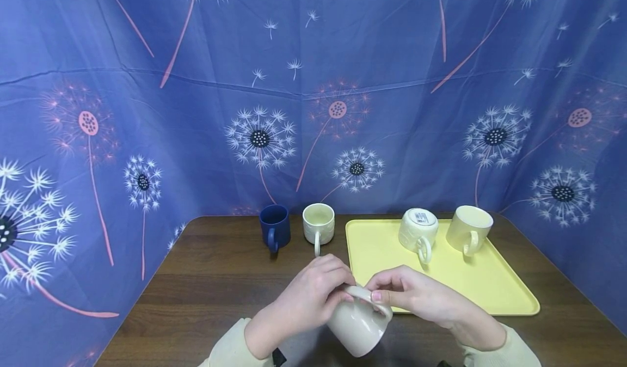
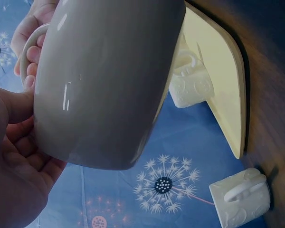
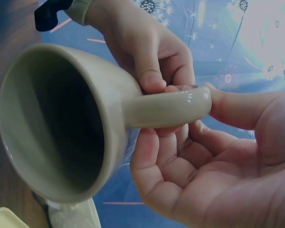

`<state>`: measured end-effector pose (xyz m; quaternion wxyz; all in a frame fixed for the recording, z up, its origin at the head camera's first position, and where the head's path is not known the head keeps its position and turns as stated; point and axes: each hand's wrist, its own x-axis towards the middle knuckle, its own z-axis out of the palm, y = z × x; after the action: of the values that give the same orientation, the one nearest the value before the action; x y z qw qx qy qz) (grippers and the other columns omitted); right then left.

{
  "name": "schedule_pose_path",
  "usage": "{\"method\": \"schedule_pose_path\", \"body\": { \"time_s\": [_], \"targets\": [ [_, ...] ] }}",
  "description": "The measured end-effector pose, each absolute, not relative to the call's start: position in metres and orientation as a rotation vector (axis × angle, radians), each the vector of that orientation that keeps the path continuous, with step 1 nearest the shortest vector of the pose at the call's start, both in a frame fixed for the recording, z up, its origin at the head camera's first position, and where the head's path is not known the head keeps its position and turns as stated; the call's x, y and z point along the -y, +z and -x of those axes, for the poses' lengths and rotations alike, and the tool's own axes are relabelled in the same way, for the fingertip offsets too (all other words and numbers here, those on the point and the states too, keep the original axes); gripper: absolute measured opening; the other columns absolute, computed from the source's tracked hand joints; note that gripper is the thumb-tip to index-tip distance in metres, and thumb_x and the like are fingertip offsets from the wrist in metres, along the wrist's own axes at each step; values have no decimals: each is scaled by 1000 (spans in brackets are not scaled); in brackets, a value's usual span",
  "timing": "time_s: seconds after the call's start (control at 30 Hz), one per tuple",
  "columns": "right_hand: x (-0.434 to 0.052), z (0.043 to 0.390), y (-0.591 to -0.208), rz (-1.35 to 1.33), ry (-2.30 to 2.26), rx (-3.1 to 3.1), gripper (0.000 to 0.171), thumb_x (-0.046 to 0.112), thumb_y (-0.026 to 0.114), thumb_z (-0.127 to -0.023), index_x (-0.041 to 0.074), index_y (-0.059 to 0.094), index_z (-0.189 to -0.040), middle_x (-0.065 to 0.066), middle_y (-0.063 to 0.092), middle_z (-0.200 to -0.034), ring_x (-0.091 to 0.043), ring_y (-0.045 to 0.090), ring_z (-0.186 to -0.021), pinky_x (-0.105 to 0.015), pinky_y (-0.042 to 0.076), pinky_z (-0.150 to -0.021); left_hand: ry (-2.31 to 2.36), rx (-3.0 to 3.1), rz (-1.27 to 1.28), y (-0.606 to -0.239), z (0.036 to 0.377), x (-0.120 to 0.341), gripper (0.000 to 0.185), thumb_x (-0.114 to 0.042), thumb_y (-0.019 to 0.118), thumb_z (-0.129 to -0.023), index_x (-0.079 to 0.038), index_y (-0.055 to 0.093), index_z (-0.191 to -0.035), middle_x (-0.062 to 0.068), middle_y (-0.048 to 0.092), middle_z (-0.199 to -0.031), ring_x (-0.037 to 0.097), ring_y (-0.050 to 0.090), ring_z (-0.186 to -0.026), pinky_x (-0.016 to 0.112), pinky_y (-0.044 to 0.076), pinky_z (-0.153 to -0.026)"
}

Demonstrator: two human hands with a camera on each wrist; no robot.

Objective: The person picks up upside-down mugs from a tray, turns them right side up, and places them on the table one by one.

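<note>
Both hands hold a beige mug (image 1: pixel 356 326) tilted above the table's front edge. My left hand (image 1: pixel 343 291) grips its body from the left, with the palm (image 2: pixel 14 171) against the wall of the mug (image 2: pixel 104 80). My right hand (image 1: pixel 379 295) pinches the handle (image 3: pixel 166 108), its fingers (image 3: pixel 180 156) curled under it and the thumb on its outer end. The mug's empty mouth (image 3: pixel 57 123) shows in the right wrist view. The left hand's fingers (image 3: pixel 149 57) lie just beyond the handle.
A yellow tray (image 1: pixel 490 285) lies at the right, carrying an upside-down cream mug (image 1: pixel 418 230) with a barcode label and another cream mug (image 1: pixel 469 230). A dark blue mug (image 1: pixel 274 226) and a cream mug (image 1: pixel 318 224) stand at the back of the wooden table (image 1: pixel 210 280). Blue patterned cloth surrounds it.
</note>
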<state>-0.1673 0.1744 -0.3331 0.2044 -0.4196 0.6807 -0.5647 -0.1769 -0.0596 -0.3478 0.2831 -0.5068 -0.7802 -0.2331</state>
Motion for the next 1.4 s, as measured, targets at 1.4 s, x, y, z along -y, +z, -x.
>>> {"method": "schedule_pose_path", "body": {
  "time_s": [1.4],
  "targets": [
    [-165,147,-343,1254,-1633,-2714,25,1,65,-85,13,65,-108,4,67,-96,-11,62,-84,-24,51,-74,-911,2053,1068,-355,170,65,14,-18,74,-77,-11,66,-87,-5,64,-88,9,56,-86,18,45,-79]
  ]
}}
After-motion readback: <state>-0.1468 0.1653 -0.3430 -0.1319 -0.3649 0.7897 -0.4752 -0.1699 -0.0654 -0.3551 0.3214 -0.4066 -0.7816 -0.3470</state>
